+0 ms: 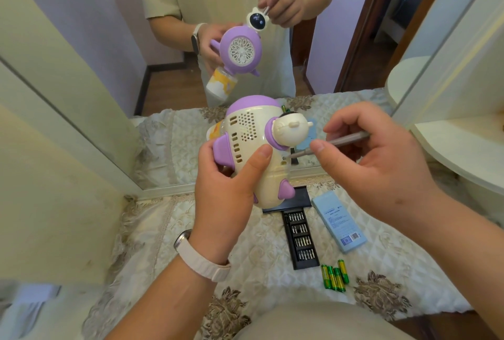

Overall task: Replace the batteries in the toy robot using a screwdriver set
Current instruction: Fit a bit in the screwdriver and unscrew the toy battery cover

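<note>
My left hand (231, 178) grips the cream and purple toy robot (251, 146) in the air, its vented back turned toward me. A thin grey screwdriver (327, 146) is pinched in my right hand (379, 154), and its tip touches a small hole in the robot's back near the head. On the table below lie the black tray of screwdriver bits (301, 238) and several green and yellow batteries (334, 275).
A pale blue box (339, 223) lies to the right of the bit tray on the quilted floral tablecloth (169, 230). A mirror (191, 39) behind the table reflects me and the toy. White shelves (463, 132) stand at the right.
</note>
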